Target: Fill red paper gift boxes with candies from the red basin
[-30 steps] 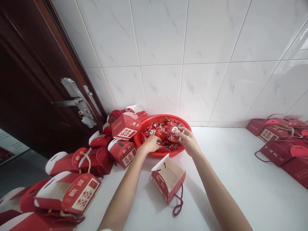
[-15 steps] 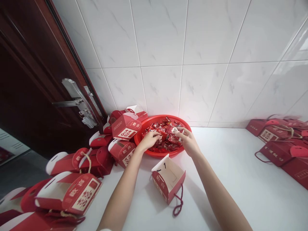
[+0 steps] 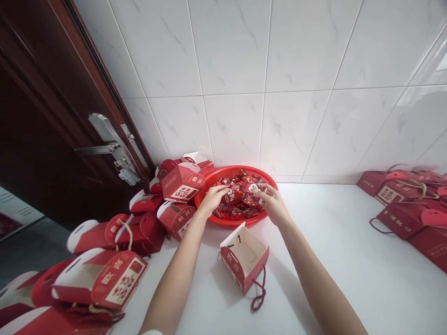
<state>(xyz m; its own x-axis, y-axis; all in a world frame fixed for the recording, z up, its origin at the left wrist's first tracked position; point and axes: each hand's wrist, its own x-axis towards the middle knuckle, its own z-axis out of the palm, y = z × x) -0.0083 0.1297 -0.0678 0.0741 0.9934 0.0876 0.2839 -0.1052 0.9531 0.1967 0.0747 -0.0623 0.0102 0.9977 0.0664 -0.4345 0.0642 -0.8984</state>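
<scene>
Over the left part of a red plastic basket [image 3: 200, 201], my left hand [image 3: 213, 201] pinches a red candy packet [image 3: 230, 196]. My right hand [image 3: 274, 204] is closed on another red packet [image 3: 254, 188] with a pale round label, above the basket's right side. More red wrapped candies [image 3: 237, 215] lie in the basket beneath both hands. In front of the basket stands an open red box [image 3: 246, 260] with a beige inside, its flap raised and a dark red cord [image 3: 259, 298] hanging at its right; neither hand touches it.
Red boxes [image 3: 118, 279], several of them open, crowd the left side up to the basket. More red boxes [image 3: 398, 186] with cords stand at the far right of the white table [image 3: 335, 251]. Behind are a tiled wall [image 3: 233, 70] and a dark door [image 3: 52, 93].
My left hand has risen slightly, and a red packet now shows at its fingertips. My right hand has barely moved and keeps its packet. The open box stands where it was.
</scene>
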